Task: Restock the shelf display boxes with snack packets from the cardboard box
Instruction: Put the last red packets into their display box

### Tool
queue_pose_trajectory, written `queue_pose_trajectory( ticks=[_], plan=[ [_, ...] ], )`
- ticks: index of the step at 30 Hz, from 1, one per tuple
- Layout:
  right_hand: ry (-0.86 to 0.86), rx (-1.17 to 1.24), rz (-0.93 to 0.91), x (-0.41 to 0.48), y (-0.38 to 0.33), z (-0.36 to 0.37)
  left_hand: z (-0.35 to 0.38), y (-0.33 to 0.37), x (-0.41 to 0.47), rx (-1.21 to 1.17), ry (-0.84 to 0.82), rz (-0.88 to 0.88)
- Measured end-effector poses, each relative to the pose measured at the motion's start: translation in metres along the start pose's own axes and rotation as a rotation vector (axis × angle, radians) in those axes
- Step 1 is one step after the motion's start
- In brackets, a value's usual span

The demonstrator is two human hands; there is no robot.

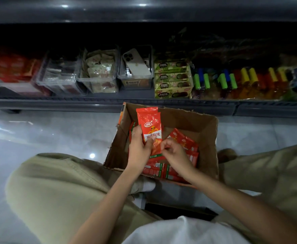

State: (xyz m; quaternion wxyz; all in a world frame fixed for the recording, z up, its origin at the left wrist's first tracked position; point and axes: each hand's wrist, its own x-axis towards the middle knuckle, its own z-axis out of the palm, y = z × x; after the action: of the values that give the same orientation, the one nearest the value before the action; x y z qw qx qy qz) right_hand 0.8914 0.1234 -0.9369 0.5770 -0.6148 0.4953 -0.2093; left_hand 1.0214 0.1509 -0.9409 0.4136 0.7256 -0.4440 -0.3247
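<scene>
Stack of red snack packets above the cardboard box.
Head view: left hand grips them upright, glossy, with orange cartoon and white band; right hand has curled fingers at their lower edge, grip unclear.

A person crouches on a glossy floor with an open cardboard box between the knees. The left hand grips a small stack of red snack packets upright above it, thumb across the front. The right hand hovers just beside the stack's lower edge with curled fingers, though whether it pinches anything cannot be told, and more loose packets lie in the box beneath. Beyond, a low shelf carries clear display boxes, one with a phone lying in it, next to stacked green cartons.
</scene>
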Motion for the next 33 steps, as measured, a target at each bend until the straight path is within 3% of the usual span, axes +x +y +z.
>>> queue_pose_trajectory(
  ticks=[5,10,17,23,33],
  plan=[
    [0.036,-0.300,-0.122,-0.001,-0.024,-0.028,-0.001,0.024,-0.009,-0.026,-0.020,0.127],
    [0.006,0.183,-0.115,0.008,-0.051,-0.070,0.008,0.060,-0.012,-0.097,-0.155,0.158],
    [0.254,0.472,-0.257,0.003,-0.070,-0.117,0.048,0.121,0.000,-0.290,-0.174,0.163],
    [0.406,0.568,-0.283,0.002,-0.085,-0.154,0.070,0.152,0.016,-0.099,-0.287,0.234],
    [0.209,0.206,-0.486,0.018,-0.177,-0.258,0.058,0.268,0.087,0.017,-0.143,0.631]
  ],
)
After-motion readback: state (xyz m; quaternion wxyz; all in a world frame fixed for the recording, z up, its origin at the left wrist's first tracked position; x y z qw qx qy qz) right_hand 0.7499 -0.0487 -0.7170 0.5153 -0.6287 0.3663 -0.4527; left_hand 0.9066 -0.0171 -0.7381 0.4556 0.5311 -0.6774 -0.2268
